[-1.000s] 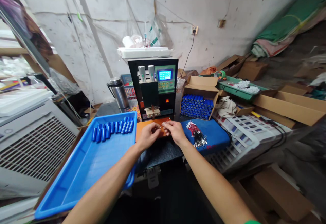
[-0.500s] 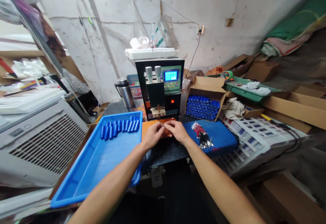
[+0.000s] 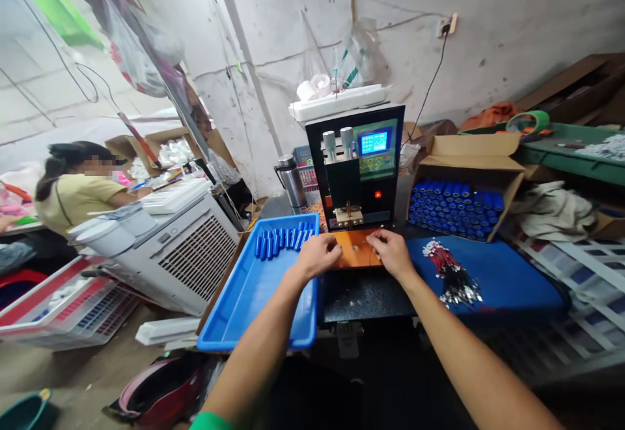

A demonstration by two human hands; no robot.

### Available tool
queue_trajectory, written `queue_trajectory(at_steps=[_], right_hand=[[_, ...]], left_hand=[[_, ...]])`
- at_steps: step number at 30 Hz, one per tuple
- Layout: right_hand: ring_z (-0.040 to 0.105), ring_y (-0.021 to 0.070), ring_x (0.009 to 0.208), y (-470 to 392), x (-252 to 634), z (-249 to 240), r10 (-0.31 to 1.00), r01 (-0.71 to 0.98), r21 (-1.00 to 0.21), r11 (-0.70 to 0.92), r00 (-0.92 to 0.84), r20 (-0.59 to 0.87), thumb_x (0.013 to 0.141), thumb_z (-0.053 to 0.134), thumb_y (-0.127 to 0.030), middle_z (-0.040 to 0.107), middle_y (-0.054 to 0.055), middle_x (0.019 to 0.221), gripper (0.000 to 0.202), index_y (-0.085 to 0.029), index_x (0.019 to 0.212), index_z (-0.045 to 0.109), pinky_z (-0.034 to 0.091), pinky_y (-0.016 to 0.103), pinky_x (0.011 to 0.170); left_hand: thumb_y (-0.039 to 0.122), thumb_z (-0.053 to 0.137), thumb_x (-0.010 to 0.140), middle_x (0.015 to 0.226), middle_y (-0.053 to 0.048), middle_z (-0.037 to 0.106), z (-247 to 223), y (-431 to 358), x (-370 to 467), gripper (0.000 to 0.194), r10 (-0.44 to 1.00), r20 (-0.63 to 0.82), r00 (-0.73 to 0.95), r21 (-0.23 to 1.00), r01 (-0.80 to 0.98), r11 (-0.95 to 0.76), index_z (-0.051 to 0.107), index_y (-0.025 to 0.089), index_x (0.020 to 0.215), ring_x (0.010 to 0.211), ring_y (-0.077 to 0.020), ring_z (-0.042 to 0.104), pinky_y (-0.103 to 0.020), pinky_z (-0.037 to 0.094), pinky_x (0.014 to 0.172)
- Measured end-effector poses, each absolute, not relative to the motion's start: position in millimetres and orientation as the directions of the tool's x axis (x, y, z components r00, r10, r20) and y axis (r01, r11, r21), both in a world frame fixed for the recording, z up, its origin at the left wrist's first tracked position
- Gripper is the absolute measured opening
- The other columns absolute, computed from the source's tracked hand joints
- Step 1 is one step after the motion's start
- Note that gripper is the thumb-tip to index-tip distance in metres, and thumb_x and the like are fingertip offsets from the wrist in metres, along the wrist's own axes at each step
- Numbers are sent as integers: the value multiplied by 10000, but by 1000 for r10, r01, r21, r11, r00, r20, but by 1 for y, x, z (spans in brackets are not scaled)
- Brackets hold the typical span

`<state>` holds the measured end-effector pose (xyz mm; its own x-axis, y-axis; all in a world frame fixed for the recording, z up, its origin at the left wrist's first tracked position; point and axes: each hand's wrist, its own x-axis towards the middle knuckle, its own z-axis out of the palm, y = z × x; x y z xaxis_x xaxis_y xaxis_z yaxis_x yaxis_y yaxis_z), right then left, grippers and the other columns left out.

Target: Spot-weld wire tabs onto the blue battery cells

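Note:
My left hand point(image 3: 319, 255) is closed, its fingers curled at the left edge of the orange plate point(image 3: 352, 247); what it holds, if anything, is hidden. At the plate's right side, my right hand point(image 3: 392, 253) pinches a thin dark wire point(image 3: 379, 230). Just behind the plate stands a black spot welder point(image 3: 343, 184) with a lit screen and two copper-coloured tips. Blue cylindrical battery cells point(image 3: 276, 242) stand in rows in the blue tray point(image 3: 244, 316) on the left. A bundle of red and black wire leads point(image 3: 452, 273) lies on the blue pad point(image 3: 517, 280).
A carton point(image 3: 469, 156) of blue cells stands right of the welder. Behind the tray are a steel flask point(image 3: 291, 182) and an air cooler point(image 3: 195, 254). White crates point(image 3: 576, 247) stand at the right. At the far left sits another person point(image 3: 81, 195).
The view has turned left, bringing the other person into sight. My hands, close together over the orange plate before, are now apart, one at each side of it.

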<state>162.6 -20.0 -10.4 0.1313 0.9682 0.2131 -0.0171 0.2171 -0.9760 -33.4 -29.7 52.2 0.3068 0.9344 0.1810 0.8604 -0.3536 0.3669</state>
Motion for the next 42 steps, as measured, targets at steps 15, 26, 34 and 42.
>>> queue_trajectory(at_steps=[15,26,34,42], right_hand=[[547,172,572,-18,158,-16,935,188,-933,307,123,332,757,551,-395,621,28,594,254,-189,626,621,377,272,565],[557,169,584,-15,157,-18,929,237,-921,309,132,346,773,539,-382,620,22,608,240,-199,629,598,372,264,566],[526,163,559,-15,158,-15,927,276,-914,298,145,346,771,531,-380,611,21,590,241,-202,622,594,343,260,542],[514,158,546,-17,157,-15,916,305,-901,308,159,367,774,529,-369,602,17,576,240,-204,607,581,334,259,538]], left_hand=[[524,582,809,1224,-297,565,20,29,-79,615,952,37,-303,65,952,300,497,73,1219,1083,-403,616,-444,468,853],[149,421,867,1176,-274,575,1,30,-74,268,917,220,-333,81,943,323,552,84,1091,1105,-360,594,-436,475,852],[219,549,769,902,-161,662,28,35,-85,257,888,276,-367,551,818,167,555,122,1007,912,-318,652,-417,495,783],[489,721,644,669,-24,627,38,19,-42,398,947,225,-229,957,233,-172,611,139,799,630,-155,598,-275,465,616]])
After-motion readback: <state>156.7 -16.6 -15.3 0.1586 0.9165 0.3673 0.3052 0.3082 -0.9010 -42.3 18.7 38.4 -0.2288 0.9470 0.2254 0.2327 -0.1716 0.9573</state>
